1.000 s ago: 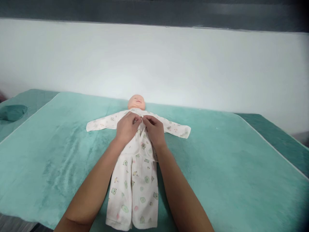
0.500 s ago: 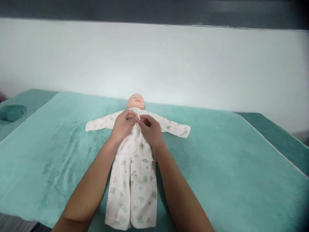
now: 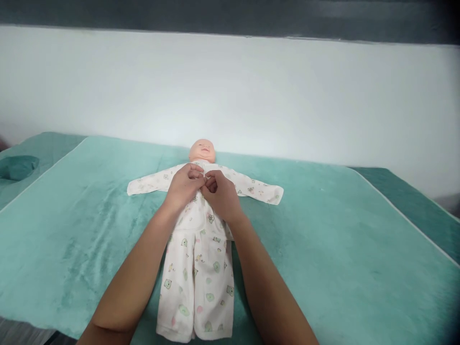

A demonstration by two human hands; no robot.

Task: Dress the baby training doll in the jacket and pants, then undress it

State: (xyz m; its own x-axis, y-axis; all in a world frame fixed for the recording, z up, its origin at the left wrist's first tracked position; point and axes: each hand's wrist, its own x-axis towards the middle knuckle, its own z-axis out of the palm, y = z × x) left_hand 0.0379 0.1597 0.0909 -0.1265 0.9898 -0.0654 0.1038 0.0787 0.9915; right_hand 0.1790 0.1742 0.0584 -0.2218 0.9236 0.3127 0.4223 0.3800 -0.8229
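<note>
A baby doll (image 3: 202, 151) lies on its back, its head toward the wall and its sleeves spread to both sides. It wears a white baby shirt (image 3: 257, 189) printed with small animals, and matching white trousers (image 3: 196, 287). My left hand (image 3: 185, 184) pinches the shirt's front edge at the upper chest. Right beside it my right hand (image 3: 222, 194) pinches the other front edge, the fingertips of both hands meeting. Whatever fastener lies between the fingertips is too small and too covered to make out.
A green plush cover (image 3: 334, 249) spreads under the doll. At the far left, a padded green surface has a dark oval opening (image 3: 17, 167). Behind stands a white wall (image 3: 230, 91) with a dark band along its top.
My right hand has shifted slightly left, closer against my left fingertips, drawing the shirt front a little with it. My left hand and the doll stay in place.
</note>
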